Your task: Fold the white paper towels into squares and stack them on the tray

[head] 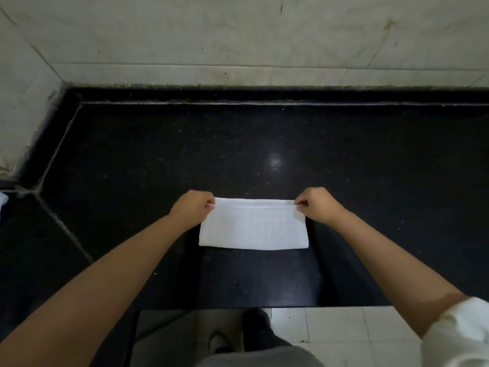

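A white paper towel (253, 227) lies folded in half as a wide rectangle on the black stone counter (238, 149), close to its front edge. My left hand (191, 207) pinches the towel's far left corner between thumb and fingers. At the far right corner my right hand (317, 206) pinches the same way. The upper layer's far edge sits just short of the lower layer's far edge. No tray is in view.
A pale tiled wall (238, 35) backs the counter and turns a corner at the left. A bit of something white (3, 200) shows at the left edge. Below the counter's front edge are floor tiles (344, 329) and my shoes.
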The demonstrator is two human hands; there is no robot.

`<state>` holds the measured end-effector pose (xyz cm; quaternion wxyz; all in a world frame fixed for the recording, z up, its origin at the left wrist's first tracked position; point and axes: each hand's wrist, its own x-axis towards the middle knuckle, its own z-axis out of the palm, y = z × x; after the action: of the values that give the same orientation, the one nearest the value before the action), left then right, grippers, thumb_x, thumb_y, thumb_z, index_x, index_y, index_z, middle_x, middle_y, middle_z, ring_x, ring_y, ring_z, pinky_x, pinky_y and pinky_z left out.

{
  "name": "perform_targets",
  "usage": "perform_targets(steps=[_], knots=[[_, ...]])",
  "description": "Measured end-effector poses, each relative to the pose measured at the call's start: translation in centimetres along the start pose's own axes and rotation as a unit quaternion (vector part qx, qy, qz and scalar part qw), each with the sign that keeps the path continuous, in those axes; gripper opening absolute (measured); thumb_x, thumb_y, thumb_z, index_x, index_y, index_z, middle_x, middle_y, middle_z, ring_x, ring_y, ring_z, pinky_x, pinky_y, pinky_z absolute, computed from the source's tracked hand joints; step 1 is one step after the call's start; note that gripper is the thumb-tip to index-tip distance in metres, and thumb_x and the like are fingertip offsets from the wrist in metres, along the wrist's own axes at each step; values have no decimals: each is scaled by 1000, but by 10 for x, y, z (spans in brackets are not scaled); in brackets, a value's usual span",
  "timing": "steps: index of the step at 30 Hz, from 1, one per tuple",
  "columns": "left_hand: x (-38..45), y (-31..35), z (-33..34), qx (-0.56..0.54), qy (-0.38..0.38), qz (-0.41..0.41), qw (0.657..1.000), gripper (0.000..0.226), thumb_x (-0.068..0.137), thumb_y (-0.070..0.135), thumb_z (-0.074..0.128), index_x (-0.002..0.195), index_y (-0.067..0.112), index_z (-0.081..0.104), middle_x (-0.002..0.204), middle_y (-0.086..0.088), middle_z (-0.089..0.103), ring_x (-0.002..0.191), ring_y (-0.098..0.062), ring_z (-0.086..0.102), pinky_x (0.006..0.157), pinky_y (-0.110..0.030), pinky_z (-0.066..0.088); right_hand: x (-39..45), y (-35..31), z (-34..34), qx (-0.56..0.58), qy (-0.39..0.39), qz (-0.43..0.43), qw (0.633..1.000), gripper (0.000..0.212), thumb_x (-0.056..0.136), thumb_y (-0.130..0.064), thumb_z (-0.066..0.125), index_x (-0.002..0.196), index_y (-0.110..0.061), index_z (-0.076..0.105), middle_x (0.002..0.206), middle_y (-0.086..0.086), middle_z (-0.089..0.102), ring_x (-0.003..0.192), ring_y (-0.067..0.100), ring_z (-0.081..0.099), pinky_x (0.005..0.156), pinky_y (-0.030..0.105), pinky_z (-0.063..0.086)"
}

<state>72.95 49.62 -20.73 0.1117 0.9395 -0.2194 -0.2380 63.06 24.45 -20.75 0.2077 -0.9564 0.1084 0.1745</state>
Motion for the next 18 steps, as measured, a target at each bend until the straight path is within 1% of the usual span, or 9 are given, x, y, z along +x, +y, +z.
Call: perform_targets(steps=[1,3,4,7,9,11,15,18], knots=[[6,1,2,9,4,-8,1000,21,95,16,47,109,10,61,109,-9,63,100,-19,60,90,-30,48,6,2,1,4,11,1,1000,27,88,1,47,104,1,69,113,14,66,107,24,59,81,16,38],[14,2,7,32,15,-16,999,23,96,16,46,112,11,61,113,-8,61,103,-20,58,92,-31,48,17,6,5,5,23,0,1000,28,89,1,45,104,1,68,114,16,64,107,27,57,89,24,42],[16,2,10,41,20,-16,999,23,96,16,45,113,10,61,115,-8,59,104,-20,57,92,-30,47,21,8,8,3,24,1,1000,28,89,1,44,104,1,68,113,17,63,106,28,57,90,27,43],[23,-2,19,51,47,-11,998,25,96,15,45,113,8,61,121,-8,55,108,-19,53,91,-28,45,27,12,16,0,21,5,1000,28,89,2,43,101,1,69,112,18,60,101,30,57,88,32,48],[25,-5,22,62,63,3,996,26,96,15,43,115,8,59,126,-6,53,113,-18,50,93,-28,45,26,12,21,-6,34,10,999,28,90,0,43,100,1,69,110,17,59,100,29,57,85,32,49],[27,-6,24,80,55,21,995,28,98,16,40,119,10,56,128,-4,53,117,-17,48,95,-27,44,24,11,25,-23,46,17,999,27,91,0,42,101,1,67,109,15,59,102,27,55,82,32,48],[30,-7,23,138,39,49,988,27,99,19,37,122,13,51,125,-4,51,115,-16,46,92,-25,43,18,8,33,-67,49,34,996,27,89,3,42,102,1,65,107,12,60,103,26,53,81,34,51],[34,-6,19,171,25,66,983,27,97,16,41,123,13,47,126,-4,49,115,-16,46,92,-24,43,16,5,34,-68,59,58,994,29,88,5,41,101,0,66,107,12,62,103,24,53,80,30,49]])
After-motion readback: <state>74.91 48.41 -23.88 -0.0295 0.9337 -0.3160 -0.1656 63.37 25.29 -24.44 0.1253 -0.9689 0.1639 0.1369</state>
